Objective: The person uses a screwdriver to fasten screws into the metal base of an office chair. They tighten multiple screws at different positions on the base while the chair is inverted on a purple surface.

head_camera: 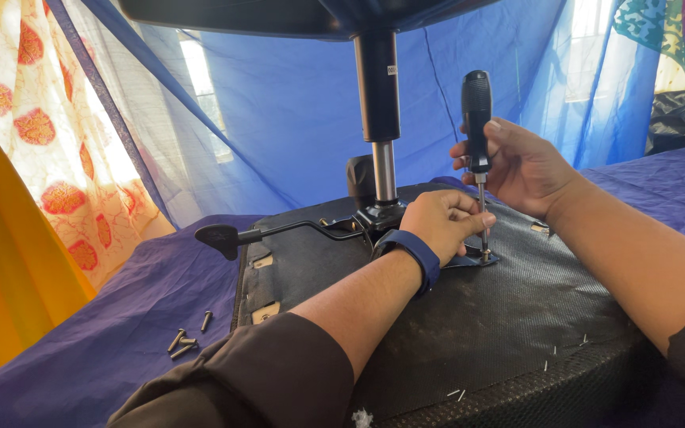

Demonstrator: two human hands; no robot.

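The right hand (521, 166) is closed around the black ribbed handle of an upright screwdriver (477, 127), whose steel shaft runs down to a screw in the dark metal mounting plate (469, 259) on the upturned black mesh-covered chair seat (485, 317). The left hand (441, 224), wearing a blue wristband, is curled with fingertips pinching the shaft just above that plate. To drive well, the shaft likely needs to stay plumb with steady downward pressure. Left of the plate rise the grey gas cylinder (379, 111) and black lever (263, 234). Further left, loose bolts (184, 342) lie on purple cloth (120, 333). No container shows.
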